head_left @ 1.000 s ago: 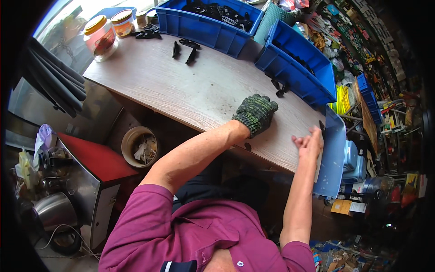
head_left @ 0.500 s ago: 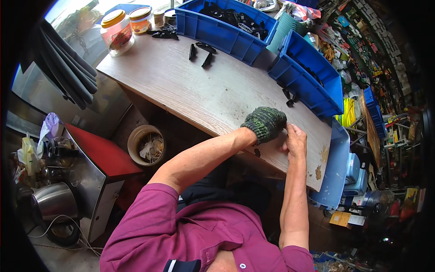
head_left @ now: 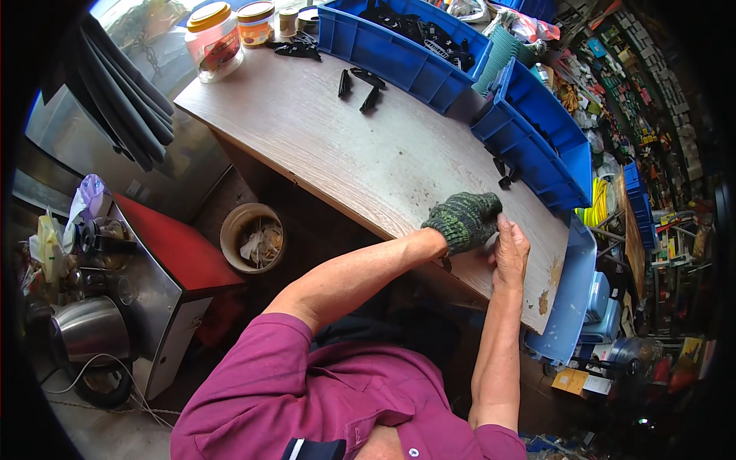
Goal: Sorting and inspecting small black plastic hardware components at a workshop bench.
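A knitted dark green and black glove covers my left hand (head_left: 464, 221), held over the front right part of the table (head_left: 399, 165). Its fingers curl away from view. Close against it is my bare right hand (head_left: 510, 249), with the thumb up and the fingers folded in. The two hands meet at the fingertips, and whatever is between them is too hidden to name. Beyond them, small black parts (head_left: 504, 175) lie beside a blue crate (head_left: 529, 130).
Another blue crate (head_left: 406, 50) of black parts stands at the back. Several black pieces (head_left: 369, 100) lie before it. Jars (head_left: 215, 46) stand at the far left corner. A waste bucket (head_left: 253, 238) is below the table's front edge, and a light blue plastic bin (head_left: 563, 307) adjoins its right end.
The whole view has shifted slightly, so the table and crates sit further right in the picture. My hands stay together over the same part of the table, the right fingers turned a little.
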The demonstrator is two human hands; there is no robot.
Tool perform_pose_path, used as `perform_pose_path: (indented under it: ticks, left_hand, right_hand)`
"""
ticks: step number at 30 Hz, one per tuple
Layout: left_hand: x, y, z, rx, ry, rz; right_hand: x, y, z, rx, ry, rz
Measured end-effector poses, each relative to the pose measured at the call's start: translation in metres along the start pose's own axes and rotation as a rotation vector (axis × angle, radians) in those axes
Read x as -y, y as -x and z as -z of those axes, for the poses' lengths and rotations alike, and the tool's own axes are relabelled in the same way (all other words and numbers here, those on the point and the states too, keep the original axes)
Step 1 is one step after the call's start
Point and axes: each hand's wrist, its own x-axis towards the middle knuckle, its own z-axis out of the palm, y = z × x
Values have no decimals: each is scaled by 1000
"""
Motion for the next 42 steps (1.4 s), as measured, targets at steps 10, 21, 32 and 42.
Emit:
perform_pose_path:
  ticks: [10, 21, 32, 42]
  left_hand:
    - [-1, 10, 12, -161, 170, -55]
    - [74, -27, 163, -597, -933, 249]
    - [85, -17, 174, -388, -776, 140]
    - [25, 12, 158, 32, -708, 151]
  right_hand:
    - [16, 14, -13, 110, -176, -80]
    - [17, 21, -31, -169, -401, -150]
    - [13, 24, -33, -154, -371, -62]
    - [14, 23, -36, -197, -403, -63]
